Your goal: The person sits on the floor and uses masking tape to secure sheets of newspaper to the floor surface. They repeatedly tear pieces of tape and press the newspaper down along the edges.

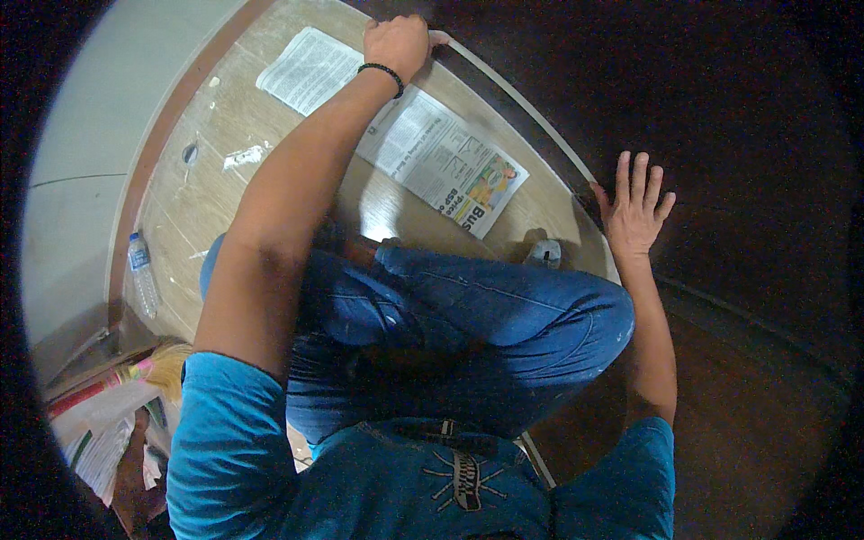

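Note:
My left hand, with a black braided bracelet at its wrist, is curled at the top of the view, its thumb at the upper end of a narrow pale strip, perhaps tape. The strip runs taut down to the right along a dark surface. At its lower end my right hand is spread, fingers apart, its thumb touching the strip. Below the left forearm and beside it lie a folded newspaper and another newspaper sheet on the wood-look floor.
A plastic water bottle lies near the brown border at left. A broom with pale bristles and some papers are at lower left. Near my bent knees, in jeans, is a small greyish object. The floor has a round hole or disc.

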A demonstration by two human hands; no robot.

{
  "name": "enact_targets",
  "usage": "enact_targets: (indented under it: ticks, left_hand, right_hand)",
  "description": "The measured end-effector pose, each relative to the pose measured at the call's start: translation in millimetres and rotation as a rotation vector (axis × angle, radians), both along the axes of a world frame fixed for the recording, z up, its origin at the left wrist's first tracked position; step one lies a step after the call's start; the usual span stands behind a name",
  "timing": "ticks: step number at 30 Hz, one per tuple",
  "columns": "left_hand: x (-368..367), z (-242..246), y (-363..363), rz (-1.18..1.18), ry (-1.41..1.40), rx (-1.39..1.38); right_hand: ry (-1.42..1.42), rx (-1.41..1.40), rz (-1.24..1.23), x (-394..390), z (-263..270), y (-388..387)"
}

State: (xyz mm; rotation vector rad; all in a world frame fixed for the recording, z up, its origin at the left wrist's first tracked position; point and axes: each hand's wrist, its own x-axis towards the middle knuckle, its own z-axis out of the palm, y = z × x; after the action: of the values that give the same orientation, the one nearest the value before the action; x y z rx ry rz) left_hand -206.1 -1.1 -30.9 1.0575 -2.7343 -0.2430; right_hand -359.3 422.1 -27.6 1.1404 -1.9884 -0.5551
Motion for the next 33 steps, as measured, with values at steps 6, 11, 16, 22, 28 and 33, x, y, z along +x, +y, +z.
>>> enact_targets:
  ticks: [6,11,16,22,28,33]
  left_hand:
    - [-2.6,2.6,2.8,0.017,0.015,0.035]
    - [-0.6,-13.8,-14.0,-0.05,0.039,-0.057]
    - [-2.6,-5.5,-11.9,-0.072,0.078,-0.016]
    - [9.1,11.1,-19.9,-0.062,0.121,0.096]
    - [7.9,8.1,-33.0,-0.104,0.179,0.146]
    - [3.6,0.9,-41.1,-0.115,0.225,0.216]
  right_hand:
    - [-0.053,-0.01,-0.002,-0.2,-0.6,2.0]
    - [-0.175,0.022,-0.061,8.3,4.0,-3.4]
    - [-0.175,0.1,0.071,14.7,20.6,-30.8]
    - [-0.192,0.214,0.059,50.0,62.7,-179.2]
    - [-0.228,0.239,0.146,69.1,54.6,-289.5]
    - [-0.061,0.297,0.157,79.0,54.3,-345.9]
